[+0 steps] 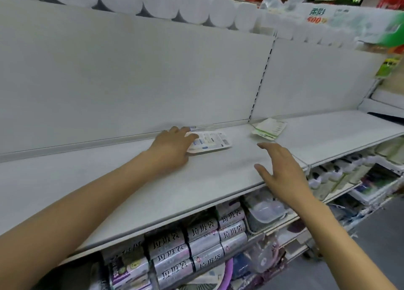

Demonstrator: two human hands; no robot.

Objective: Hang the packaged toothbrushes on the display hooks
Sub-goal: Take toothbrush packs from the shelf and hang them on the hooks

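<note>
I am resting my left hand (pixel 172 145) on the pack (pixel 209 141), lying lengthwise rightward from my fingers, while my right hand (pixel 282 169) is hovering spread and empty, nearer the shelf (pixel 131 191) edge.

A flat white toothbrush pack (pixel 209 141) with blue print lay near the shelf's back edge. A second white pack with green trim (pixel 269 128) lay flat to its right, well apart.
</note>
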